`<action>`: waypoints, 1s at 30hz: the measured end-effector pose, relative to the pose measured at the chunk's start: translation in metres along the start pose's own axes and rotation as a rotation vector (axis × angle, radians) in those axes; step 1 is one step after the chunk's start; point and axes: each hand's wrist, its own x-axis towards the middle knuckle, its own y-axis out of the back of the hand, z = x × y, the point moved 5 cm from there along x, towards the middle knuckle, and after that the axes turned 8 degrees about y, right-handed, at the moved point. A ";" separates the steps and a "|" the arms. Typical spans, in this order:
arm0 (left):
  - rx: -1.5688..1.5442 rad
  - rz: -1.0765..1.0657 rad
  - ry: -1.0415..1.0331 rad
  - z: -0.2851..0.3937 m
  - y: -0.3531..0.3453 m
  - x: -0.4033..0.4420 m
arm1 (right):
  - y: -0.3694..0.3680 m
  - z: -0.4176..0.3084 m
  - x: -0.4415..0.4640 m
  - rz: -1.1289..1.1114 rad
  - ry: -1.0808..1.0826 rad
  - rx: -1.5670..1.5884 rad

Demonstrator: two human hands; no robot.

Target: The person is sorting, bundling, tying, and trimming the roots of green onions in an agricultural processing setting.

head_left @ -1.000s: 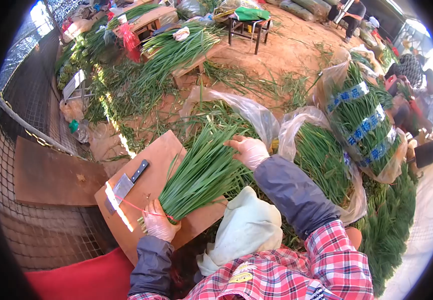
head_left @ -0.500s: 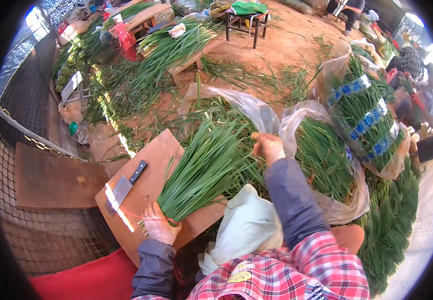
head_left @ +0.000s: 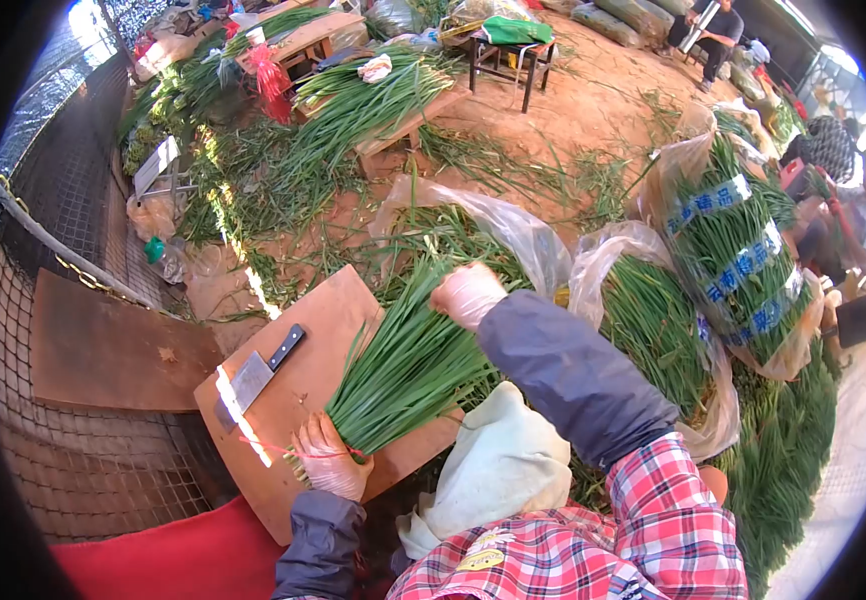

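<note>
My left hand point(head_left: 331, 458) is wrapped round the base of a bundle of long flat green leaves that look like Chinese chives point(head_left: 398, 380). A thin red tie shows at that end. At the far, leafy end, my right hand point(head_left: 468, 293) has its fingers curled in at the leaf tips; whether it grips any leaves is hidden. Beneath the bundle lies a brown board point(head_left: 283, 410). On the board, left of the chives, rests a cleaver point(head_left: 265, 372) with a black handle.
Plastic bags of chives point(head_left: 653, 330) stand to the right, one bound with blue-printed tape point(head_left: 743, 260). A pale cloth point(head_left: 508, 450) covers my lap. Ahead are a low bench point(head_left: 413, 120) piled with chives and a stool point(head_left: 513, 60). A person point(head_left: 708, 35) sits far back.
My right hand has moved left, from beside the bundle to over its leaf tips. My left hand still holds the base. The view has shifted slightly.
</note>
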 end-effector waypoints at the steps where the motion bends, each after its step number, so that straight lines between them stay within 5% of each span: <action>1: 0.006 0.009 -0.007 0.001 0.000 0.000 | -0.013 0.000 0.012 -0.011 -0.006 -0.015; 3: 0.011 -0.015 0.005 0.001 0.001 -0.001 | -0.031 0.020 0.024 0.138 -0.193 0.286; 5: 0.012 -0.027 0.008 0.000 0.001 0.000 | -0.055 0.064 0.010 0.851 -0.192 0.910; 7: 0.009 -0.030 -0.003 -0.002 0.001 -0.002 | -0.033 0.092 -0.050 0.943 -0.493 1.122; 9: 0.004 -0.071 -0.001 -0.002 0.002 -0.001 | -0.068 0.114 -0.067 0.666 -0.316 0.799; 11: 0.006 -0.140 -0.008 0.008 0.006 0.005 | -0.069 0.106 -0.109 0.319 -0.492 0.764; 17: -0.022 -0.403 0.020 0.060 -0.003 0.067 | -0.171 0.078 -0.141 0.505 -0.330 0.932; 18: -0.123 -0.528 0.081 0.053 -0.005 0.079 | -0.155 0.061 -0.153 0.357 -0.363 0.998; 20: -0.313 -0.766 0.215 0.034 -0.003 0.099 | -0.159 0.052 -0.167 0.446 -0.329 1.074; 23: -1.088 -0.868 0.378 0.015 0.015 0.089 | -0.153 0.049 -0.192 0.565 -0.348 1.182; 25: -1.283 -0.825 0.376 -0.002 0.021 0.067 | -0.157 0.050 -0.201 0.685 -0.400 1.467; 26: -1.438 -0.892 0.610 -0.036 -0.005 0.046 | -0.139 0.047 -0.211 0.629 -0.526 1.438; 30: -1.508 -0.868 0.804 -0.062 -0.017 -0.010 | -0.127 0.037 -0.206 0.772 -0.382 1.505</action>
